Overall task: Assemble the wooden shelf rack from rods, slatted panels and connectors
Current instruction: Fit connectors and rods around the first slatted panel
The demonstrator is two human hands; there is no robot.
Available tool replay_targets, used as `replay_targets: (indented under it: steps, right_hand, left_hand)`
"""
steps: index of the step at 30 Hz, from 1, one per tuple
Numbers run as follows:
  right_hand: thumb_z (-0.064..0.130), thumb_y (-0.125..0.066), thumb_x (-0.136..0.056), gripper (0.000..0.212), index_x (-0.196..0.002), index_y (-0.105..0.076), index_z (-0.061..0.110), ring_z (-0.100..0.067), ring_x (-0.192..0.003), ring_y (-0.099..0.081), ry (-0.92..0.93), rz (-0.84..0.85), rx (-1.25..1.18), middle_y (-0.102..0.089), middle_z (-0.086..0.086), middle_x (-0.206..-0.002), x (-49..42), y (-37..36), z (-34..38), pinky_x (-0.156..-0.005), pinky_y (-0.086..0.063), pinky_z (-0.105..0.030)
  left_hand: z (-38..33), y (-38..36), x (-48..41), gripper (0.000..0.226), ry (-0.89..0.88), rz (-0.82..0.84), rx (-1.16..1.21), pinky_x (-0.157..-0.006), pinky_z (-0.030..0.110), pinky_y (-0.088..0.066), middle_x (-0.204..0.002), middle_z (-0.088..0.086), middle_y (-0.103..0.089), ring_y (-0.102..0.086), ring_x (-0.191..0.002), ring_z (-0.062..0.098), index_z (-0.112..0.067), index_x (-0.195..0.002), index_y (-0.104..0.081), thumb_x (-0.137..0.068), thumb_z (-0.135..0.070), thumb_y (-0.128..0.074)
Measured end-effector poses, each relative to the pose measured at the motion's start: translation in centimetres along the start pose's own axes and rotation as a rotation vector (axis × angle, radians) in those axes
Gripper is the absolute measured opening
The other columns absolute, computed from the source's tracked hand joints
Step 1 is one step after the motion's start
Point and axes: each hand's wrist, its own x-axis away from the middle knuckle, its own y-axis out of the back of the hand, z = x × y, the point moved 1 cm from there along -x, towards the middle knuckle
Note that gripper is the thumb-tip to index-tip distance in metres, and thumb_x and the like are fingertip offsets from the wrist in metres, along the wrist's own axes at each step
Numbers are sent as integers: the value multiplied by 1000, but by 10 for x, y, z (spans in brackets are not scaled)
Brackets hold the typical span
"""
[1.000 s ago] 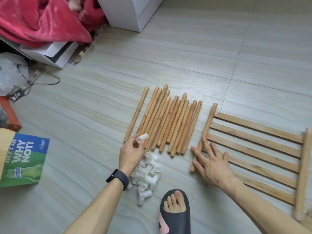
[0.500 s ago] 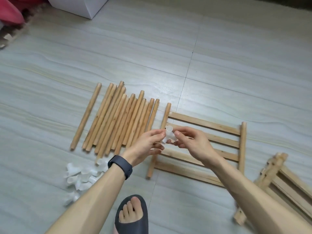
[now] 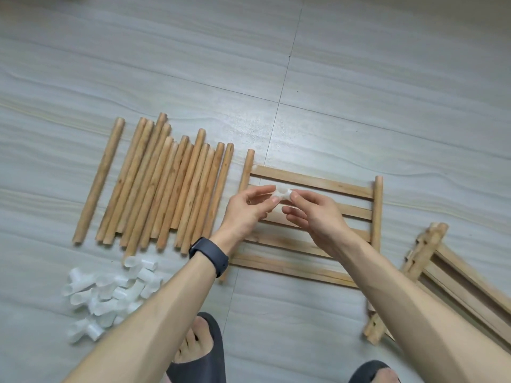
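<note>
A white plastic connector [image 3: 282, 193] is pinched between the fingertips of my left hand [image 3: 247, 210] and my right hand [image 3: 315, 214], held above a slatted wooden panel [image 3: 312, 179] that lies flat on the floor. Left of the panel lie several wooden rods [image 3: 168, 186] side by side, one of them [image 3: 99, 182] set apart at the far left. A heap of white connectors [image 3: 107, 294] sits on the floor under my left forearm. More slatted panels [image 3: 453, 275] are stacked at the right, partly hidden by my right arm.
Grey tiled floor [image 3: 359, 78] stretches beyond the parts. My two feet in dark slides [image 3: 201, 352] stand at the bottom edge. A dark watch [image 3: 209, 255] is on my left wrist.
My left hand picked a connector from the heap and carried it right, and my right hand rose off the panel to grip it too. The view swung right.
</note>
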Motion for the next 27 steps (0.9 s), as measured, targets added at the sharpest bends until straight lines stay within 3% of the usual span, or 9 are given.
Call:
replay_targets:
  steps: [4,6,9,12,18,24,27]
  right_hand:
    - [8,-59,-101,17,-117,-67,5,-21,-86,-70,-74,44,-134,-72,-8,-106,0,8,-2,-78,-58,-29]
    - [3,-58,-101,18,-116,-67,3,-21,-85,-70,-62,45,-119,-71,-9,-102,0,11,-5,-81,-58,-30]
    - [-2,-62,-97,16,-108,-70,7,-20,-86,-71,7,14,-58,-72,-10,-95,0,14,-5,-87,-58,-32]
    - [-1,-69,-92,19,-102,-74,14,-24,-97,-74,99,-2,83,-76,-7,-101,0,13,-4,-94,-57,-35]
    - [7,-77,-88,18,-100,-77,20,-18,-104,-73,167,-8,251,-77,3,-109,-3,5,0,-100,-55,-37]
    - [9,-70,-94,9,-103,-71,8,-26,-101,-74,41,10,30,-74,-16,-109,-13,-4,5,-92,-59,-33]
    - [7,-69,-94,22,-116,-65,2,-24,-93,-73,-30,48,22,-74,-19,-103,-21,-7,6,-91,-60,-32]
  left_hand:
    - [0,-1,4,28,34,50,-87,-78,24,-54,-99,-8,-76,-69,-86,4,-26,-116,-73,-89,-30,-77]
    - [2,1,5,24,22,43,-97,-79,25,-54,-97,-11,-75,-69,-86,5,-28,-114,-74,-90,-29,-76]
    - [2,4,5,23,42,34,-60,-88,31,-55,-107,-7,-76,-71,-95,9,-29,-115,-74,-92,-29,-73]
    - [-2,3,3,27,47,71,-33,-93,33,-57,-110,-5,-75,-72,-99,11,-30,-118,-72,-91,-34,-73]
    - [-6,2,-4,22,-41,27,-54,-88,37,-57,-99,-4,-77,-73,-97,18,-38,-108,-69,-90,-28,-76]
    - [-3,7,-12,24,-100,30,-96,-71,20,-51,-86,-6,-76,-67,-78,3,-35,-111,-70,-92,-21,-74]
    - [-6,10,-17,28,-143,30,-163,-72,15,-48,-95,-8,-77,-68,-86,-1,-31,-114,-72,-92,-15,-73]
